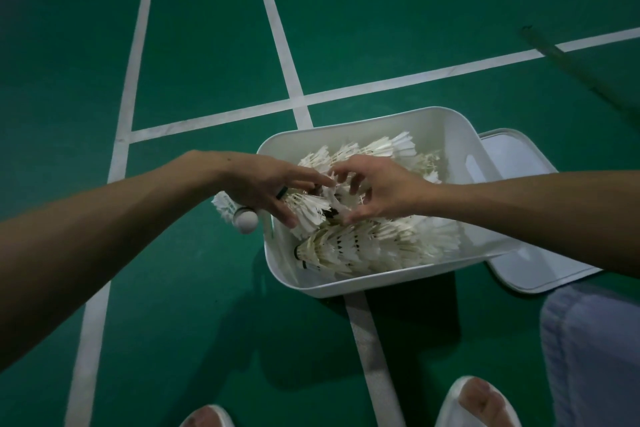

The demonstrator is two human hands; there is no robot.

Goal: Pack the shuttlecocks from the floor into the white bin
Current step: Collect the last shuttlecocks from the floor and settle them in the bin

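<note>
Two feet in white slippers (481,404) stand on the green floor (207,45), just short of the white bin (450,135), which sits on a painted court line (367,329). Its lid (519,156) lies flat against the bin's right side. Inside are nested rows of stacked shuttlecocks (363,246).

Both hands meet over the bin. The right hand (381,191) has its fingers (353,184) curled, thumb and fingertips pinching the feathers of a loose shuttlecock (332,199) above the pile. The left hand (266,184) reaches in with fingers spread and mostly straight, touching feathers. Another shuttlecock (239,213) shows under its palm, outside the bin's left rim – whether the hand grips it cannot be told.
</note>
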